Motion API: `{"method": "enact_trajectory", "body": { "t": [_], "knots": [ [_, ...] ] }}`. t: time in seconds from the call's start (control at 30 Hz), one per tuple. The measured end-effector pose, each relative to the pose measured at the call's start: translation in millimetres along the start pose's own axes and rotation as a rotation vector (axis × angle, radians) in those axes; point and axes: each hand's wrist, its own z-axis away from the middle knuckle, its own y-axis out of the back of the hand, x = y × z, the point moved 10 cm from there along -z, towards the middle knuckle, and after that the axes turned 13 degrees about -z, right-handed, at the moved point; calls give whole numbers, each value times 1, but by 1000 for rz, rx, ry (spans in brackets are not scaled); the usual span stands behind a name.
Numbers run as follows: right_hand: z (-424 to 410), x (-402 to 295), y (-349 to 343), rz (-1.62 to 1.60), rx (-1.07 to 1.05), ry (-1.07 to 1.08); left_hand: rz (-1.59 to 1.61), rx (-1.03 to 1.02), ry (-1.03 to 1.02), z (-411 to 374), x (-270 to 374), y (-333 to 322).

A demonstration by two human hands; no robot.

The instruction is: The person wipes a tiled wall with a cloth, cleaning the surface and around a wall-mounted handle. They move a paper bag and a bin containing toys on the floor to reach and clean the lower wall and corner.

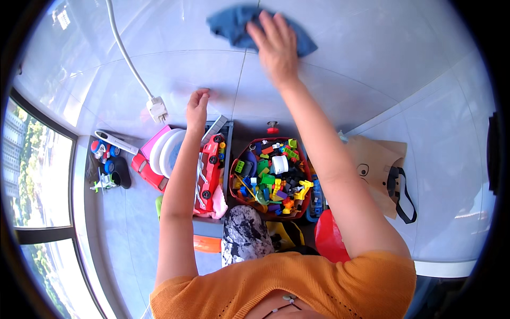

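My right hand (279,50) lies spread over a blue cloth (227,26), pressing it against the glossy tiled wall (338,48). Hand and cloth are both blurred. Lower and to the left, my left hand (198,104) is raised in front of the wall, its fingers curled in to the thumb. Nothing shows between those fingers. Beneath it a grey bin (230,147) holds a red toy truck (211,175), white round lids (169,149) and a pink soft toy (219,202). A red tub (306,167) beside the bin is full of mixed toy bricks (267,177).
A white cable with a plug (157,108) hangs down the wall at left. Toy figures (105,153) and a red toy car (148,172) sit near the window (40,167). On the right is a brown paper bag (376,171). A red knob (272,130) is behind the tub.
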Motion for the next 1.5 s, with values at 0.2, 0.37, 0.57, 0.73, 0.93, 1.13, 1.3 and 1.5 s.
{"method": "enact_trajectory", "body": {
  "t": [0.2, 0.37, 0.57, 0.73, 0.93, 1.13, 1.3, 1.5],
  "knots": [
    [148, -32, -85, -122, -586, 4, -21, -34, 109, 8, -32, -6],
    [198, -37, -110, -194, -857, 109, -6, -23, 85, 14, -52, -20],
    [260, -18, -107, -114, -980, 119, -178, -142, 119, 28, -52, -47],
    [292, 6, -75, 39, -1138, 112, -199, -140, 92, 29, -51, -43],
    [310, 56, -14, 268, -1114, 132, -180, -121, 67, 27, -56, -33],
    [305, 108, 74, 365, -943, -121, -234, -94, -48, 15, -7, -37],
    [318, 130, 101, 462, -861, -530, -416, -87, 4, -12, -7, -41],
    [354, 113, 83, 47, -410, -1099, -410, -56, -77, -17, -27, -41]
  ]
}}
